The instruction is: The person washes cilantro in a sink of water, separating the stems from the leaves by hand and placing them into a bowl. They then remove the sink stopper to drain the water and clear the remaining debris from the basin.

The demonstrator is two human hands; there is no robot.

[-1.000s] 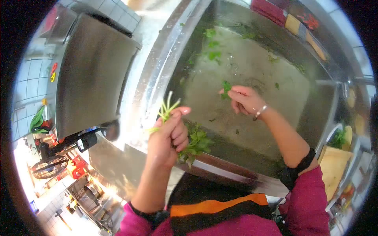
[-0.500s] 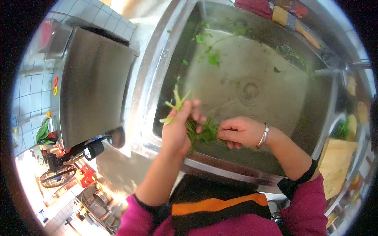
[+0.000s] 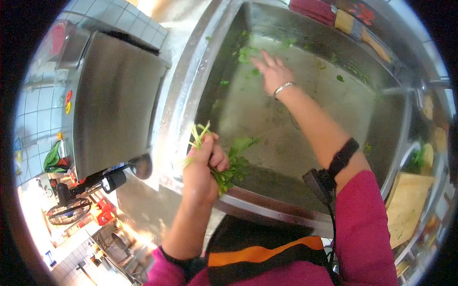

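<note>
A bunch of leafy green herbs (image 3: 231, 174) is gripped in my left hand (image 3: 202, 167) over the sink's near left corner. Its pale stems stick up above my thumb, and the leaves hang out on the right side. My right hand (image 3: 275, 76), with a silver bracelet at the wrist, reaches to the far left part of the water-filled sink (image 3: 329, 119). Its fingers are spread beside loose floating leaves (image 3: 245, 53) and hold nothing that I can see.
A brush (image 3: 346, 23) and a dark red cloth (image 3: 312, 10) lie on the far rim. On the right are a wooden board (image 3: 408, 205) and a container of greens (image 3: 416, 159). A steel surface (image 3: 117, 105) and a fan (image 3: 69, 211) stand at left.
My right hand has left the herb bunch and moved forward and left across the sink, its fingers now spread. My left hand, still holding the bunch, has shifted slightly left and down.
</note>
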